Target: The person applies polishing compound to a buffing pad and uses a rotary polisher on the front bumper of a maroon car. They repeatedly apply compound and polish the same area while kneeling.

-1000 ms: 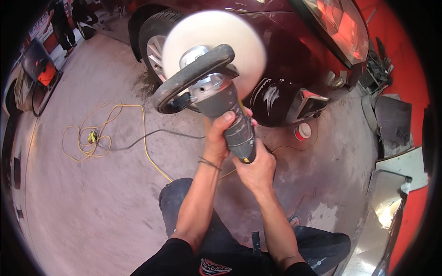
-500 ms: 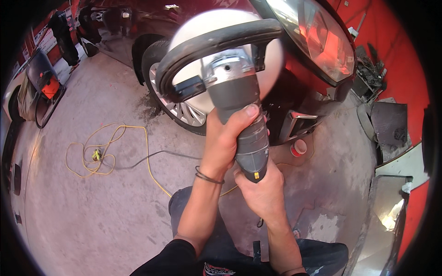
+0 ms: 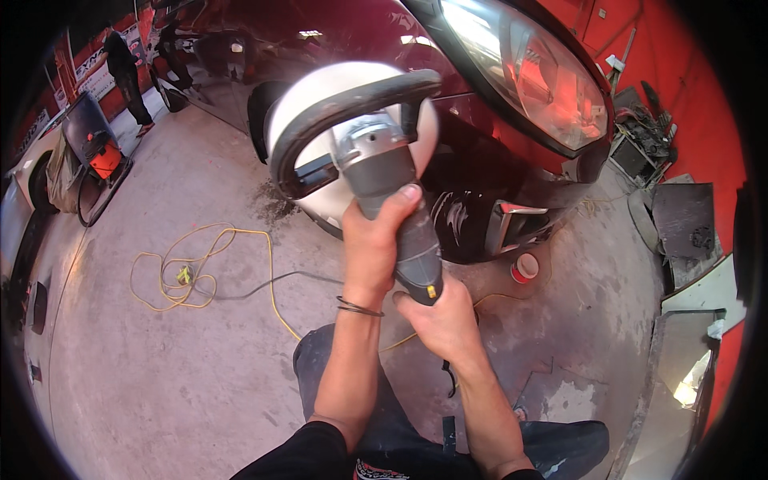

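Observation:
Both my hands hold a grey and black polisher (image 3: 382, 174) with a silver head. A wide white pad (image 3: 328, 84) sits at its far end, under a black loop handle (image 3: 352, 98). My left hand (image 3: 373, 244) wraps the middle of the body, thumb on top. Closed round the rear end is my right hand (image 3: 446, 316), just behind a small yellow switch. The pad is in front of a dark red car's fender (image 3: 352, 32) and covers most of the front wheel. Whether the pad touches the paint, I cannot tell.
Right of the pad is the car's headlight (image 3: 532, 88), above the dark bumper (image 3: 472, 176). A red and white cup (image 3: 525, 268) stands on the floor. A yellow cord (image 3: 270, 280) lies looped at left. Panels (image 3: 684, 220) lean by the red wall. A person (image 3: 124, 72) stands far left.
The polisher and both hands have shifted down and slightly left in view, uncovering more of the fender and bumper. My view has turned a little. The grip looks the same.

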Tool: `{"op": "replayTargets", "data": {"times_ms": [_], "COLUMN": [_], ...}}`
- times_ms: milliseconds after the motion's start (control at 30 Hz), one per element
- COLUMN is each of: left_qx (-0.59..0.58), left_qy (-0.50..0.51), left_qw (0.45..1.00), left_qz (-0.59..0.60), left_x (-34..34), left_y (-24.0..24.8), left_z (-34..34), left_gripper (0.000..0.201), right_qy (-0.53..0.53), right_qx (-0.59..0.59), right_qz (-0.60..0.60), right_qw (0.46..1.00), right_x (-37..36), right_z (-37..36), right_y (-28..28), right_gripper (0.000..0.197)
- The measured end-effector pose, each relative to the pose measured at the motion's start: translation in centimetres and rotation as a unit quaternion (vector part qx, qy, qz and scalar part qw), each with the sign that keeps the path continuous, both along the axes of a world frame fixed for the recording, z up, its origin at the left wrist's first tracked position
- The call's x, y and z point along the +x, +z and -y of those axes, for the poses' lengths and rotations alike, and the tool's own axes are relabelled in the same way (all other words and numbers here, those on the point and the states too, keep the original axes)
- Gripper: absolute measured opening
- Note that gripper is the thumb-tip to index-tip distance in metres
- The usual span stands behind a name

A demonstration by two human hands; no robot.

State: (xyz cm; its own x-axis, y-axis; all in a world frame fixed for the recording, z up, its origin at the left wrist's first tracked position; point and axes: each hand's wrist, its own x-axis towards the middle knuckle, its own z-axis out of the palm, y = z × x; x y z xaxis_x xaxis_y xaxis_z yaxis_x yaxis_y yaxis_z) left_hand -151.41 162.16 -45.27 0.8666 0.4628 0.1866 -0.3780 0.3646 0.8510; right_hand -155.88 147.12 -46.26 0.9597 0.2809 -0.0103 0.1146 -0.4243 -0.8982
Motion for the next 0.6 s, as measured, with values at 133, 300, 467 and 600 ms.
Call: {"op": "replayTargets", "data": {"times_ms": [133, 300, 467, 600], "left_qx": [0.021, 0.065, -0.019, -0.092], "left_qy": [-0.072, -0.045, -0.094, -0.115], "left_qw": [0.997, 0.996, 0.995, 0.989], "left_qz": [0.011, 0.037, 0.028, 0.008], "left_x": [-0.4, -0.6, 0.8, 1.5], "left_y": [1.3, 1.8, -1.5, -6.2], "left_z": [2.6, 4.0, 1.0, -0.2], "left_gripper": [0.055, 0.056, 0.049, 0.06], "right_qy": [-0.055, -0.08, -0.059, -0.052], "right_qx": [0.04, 0.076, 0.0, -0.091], "right_qz": [0.019, -0.027, 0.077, 0.094], "right_qw": [0.998, 0.993, 0.995, 0.99], "right_x": [-1.0, -1.0, 1.2, 1.9], "right_z": [1.8, 2.6, 0.6, -0.1], "right_y": [-0.6, -1.1, -2.8, -5.4], "right_gripper": [0.04, 0.034, 0.043, 0.035]}}
